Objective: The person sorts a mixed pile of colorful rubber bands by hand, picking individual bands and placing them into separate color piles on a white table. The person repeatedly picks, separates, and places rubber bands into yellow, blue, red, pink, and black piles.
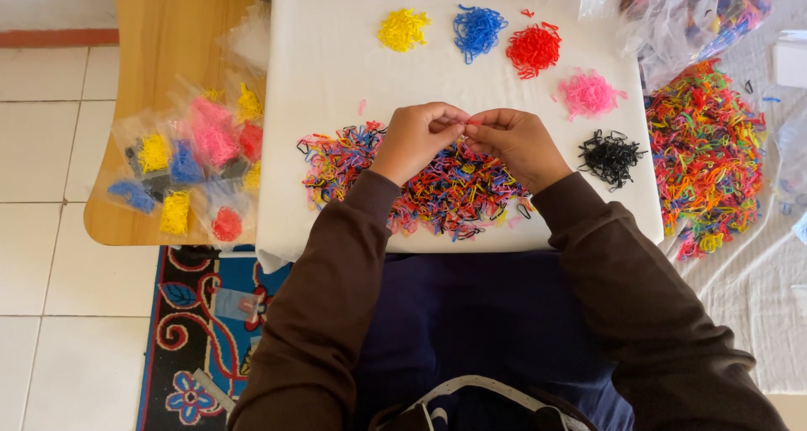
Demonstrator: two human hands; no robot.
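My left hand (416, 137) and my right hand (514, 143) meet fingertip to fingertip above a mixed heap of small coloured rubber bands (454, 191) on a white board (319, 78). Something tiny is pinched between the fingers of both hands; its colour is too small to tell. Sorted piles lie farther back: yellow bands (403, 29), blue bands (477, 29), red bands (533, 49), pink bands (588, 93) and, to the right, black bands (611, 156).
A large mixed heap of bands (706, 154) lies on a white cloth at the right, under a clear bag (689, 11). Small clear packets of sorted bands (193, 162) sit on a wooden table (168, 28) at the left. A patterned rug (202, 313) lies below.
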